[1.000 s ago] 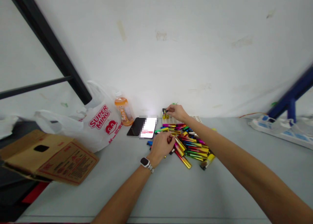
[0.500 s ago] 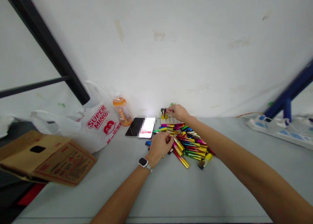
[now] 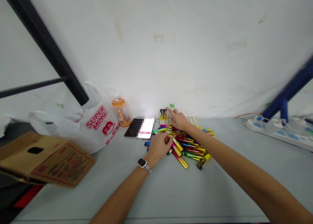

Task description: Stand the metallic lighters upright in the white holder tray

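Observation:
Two shiny lighters [image 3: 161, 114] stand upright side by side at the left end of a pale tray with rows of holes [image 3: 194, 120], close to the wall. My right hand [image 3: 179, 119] is over the tray, index finger stretched toward the top of the right-hand lighter and the other fingers apart; whether it touches is too small to tell. A loose pile of metallic coloured lighters [image 3: 194, 149] lies in front of the tray. At the pile's left edge is my left hand [image 3: 160, 145], its fingers curled closed; what they hold, if anything, is hidden.
Left of the pile lies a tablet-like device [image 3: 133, 128] with a partly blurred screen. Beyond it stand an orange drink bottle [image 3: 121, 111], a white plastic bag [image 3: 90, 132] and a cardboard box [image 3: 63, 163]. A white power strip [image 3: 281, 134] lies at the right by a blue post [image 3: 285, 101].
My right hand has let go of the second upright lighter and drawn slightly back, its fingers now spread. My left hand stays curled at the pile. The view has shifted a little.

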Tool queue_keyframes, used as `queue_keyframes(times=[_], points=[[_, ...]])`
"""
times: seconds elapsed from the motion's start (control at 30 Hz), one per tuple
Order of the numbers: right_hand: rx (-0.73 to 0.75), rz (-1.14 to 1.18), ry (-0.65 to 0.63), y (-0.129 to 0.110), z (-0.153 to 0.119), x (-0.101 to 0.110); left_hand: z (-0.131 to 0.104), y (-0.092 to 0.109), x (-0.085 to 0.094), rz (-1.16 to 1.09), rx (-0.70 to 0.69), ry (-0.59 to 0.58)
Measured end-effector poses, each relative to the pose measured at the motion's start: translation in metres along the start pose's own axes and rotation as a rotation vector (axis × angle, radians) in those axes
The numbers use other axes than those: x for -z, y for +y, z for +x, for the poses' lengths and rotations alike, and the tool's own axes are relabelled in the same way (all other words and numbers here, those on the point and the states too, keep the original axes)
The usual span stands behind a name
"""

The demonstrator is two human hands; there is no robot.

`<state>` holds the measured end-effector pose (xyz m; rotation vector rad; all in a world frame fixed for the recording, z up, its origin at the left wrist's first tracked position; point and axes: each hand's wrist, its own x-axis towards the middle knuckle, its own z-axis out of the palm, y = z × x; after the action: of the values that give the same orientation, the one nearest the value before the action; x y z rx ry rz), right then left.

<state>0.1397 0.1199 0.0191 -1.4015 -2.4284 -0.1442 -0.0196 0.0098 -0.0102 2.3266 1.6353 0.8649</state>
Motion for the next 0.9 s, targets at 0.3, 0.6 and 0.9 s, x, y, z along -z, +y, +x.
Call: queue_keyframes(times=[0.3, 0.6, 0.9], points=[[-0.010, 0.014, -0.176, 0.021, -0.032, 0.023, 0.001, 0.003, 0.002, -0.005, 0.009, -0.013], [0.010, -0.103, -0.274, 0.022, -0.016, 0.028, 0.002, 0.007, 0.003, 0.021, 0.023, -0.021], [0.010, 0.245, -0.056, 0.017, -0.027, 0.035, 0.003, 0.005, 0.001, 0.032, 0.002, -0.011]])
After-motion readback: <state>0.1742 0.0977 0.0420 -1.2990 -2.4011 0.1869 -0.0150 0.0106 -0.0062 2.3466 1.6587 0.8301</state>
